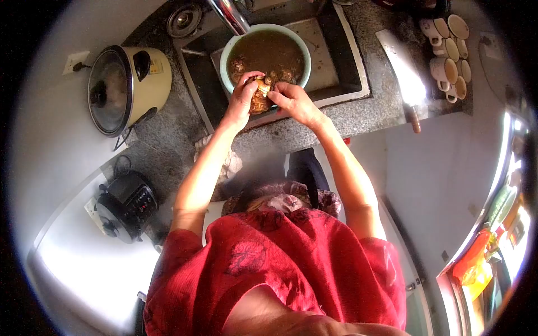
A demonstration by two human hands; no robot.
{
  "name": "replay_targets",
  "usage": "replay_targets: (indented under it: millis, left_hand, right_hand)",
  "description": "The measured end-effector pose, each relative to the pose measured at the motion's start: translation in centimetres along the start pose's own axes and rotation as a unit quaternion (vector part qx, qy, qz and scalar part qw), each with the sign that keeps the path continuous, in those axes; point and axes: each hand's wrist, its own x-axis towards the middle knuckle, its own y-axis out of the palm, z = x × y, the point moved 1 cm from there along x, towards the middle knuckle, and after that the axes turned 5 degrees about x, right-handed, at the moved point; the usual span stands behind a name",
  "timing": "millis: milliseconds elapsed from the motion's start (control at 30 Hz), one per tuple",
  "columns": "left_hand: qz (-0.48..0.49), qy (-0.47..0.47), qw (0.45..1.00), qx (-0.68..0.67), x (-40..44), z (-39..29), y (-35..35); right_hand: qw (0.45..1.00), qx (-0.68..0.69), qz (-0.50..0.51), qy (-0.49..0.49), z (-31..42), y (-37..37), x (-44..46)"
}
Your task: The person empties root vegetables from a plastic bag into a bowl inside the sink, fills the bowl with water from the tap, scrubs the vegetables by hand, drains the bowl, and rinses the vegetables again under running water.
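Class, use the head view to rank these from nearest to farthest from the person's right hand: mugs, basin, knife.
From the right hand:
1. Basin: right by the hand, at the sink.
2. Knife: on the counter, right of the sink.
3. Mugs: farther right, past the knife.

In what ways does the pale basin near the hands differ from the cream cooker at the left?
The pale green basin is open, showing brown water; the cream cooker wears a see-through lid. The basin is at the sink, the cooker on the counter. The cooker has a black side handle; none shows on the basin. Both are rounded.
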Motion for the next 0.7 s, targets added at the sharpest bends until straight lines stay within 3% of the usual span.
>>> replay_targets:
  millis: [67, 167, 367, 433, 500, 600, 700]
  left_hand:
    - [0.02, -0.032, 0.997, -0.066, -0.1, -0.6, 0.3]
    - [0.034, -0.039, 0.997, -0.054, -0.1, -0.6, 0.3]
    - [0.027, -0.032, 0.998, -0.044, -0.4, -0.5, 0.8]
    - [0.028, -0.005, 0.999, -0.02, -0.3, -0.1, 0.9]
    - [0.003, 0.021, 1.0, -0.012, -0.2, 0.2, 1.1]
    - [-0.023, 0.01, 0.998, -0.05, -0.1, 0.5, 1.6]
    - [-0.052, 0.026, 0.997, -0.045, -0.3, 0.7, 1.7]
  right_hand:
    - [0.999, 0.049, 0.017, -0.007, 0.2, -0.1, -0.1]
    - [0.997, 0.082, 0.007, 0.015, 0.2, -0.2, -0.3]
    - [0.992, 0.114, 0.0, -0.057, -1.4, -0.5, -0.3]
    - [0.997, 0.025, -0.052, 0.044, 0.8, 0.0, -0.9]
    - [0.994, 0.057, -0.076, 0.048, -0.3, 0.4, -0.6]
    - [0.981, -0.081, -0.145, -0.1, -0.4, 0.7, -0.3]
    - [0.969, -0.107, -0.211, -0.075, -1.5, 1.4, 0.3]
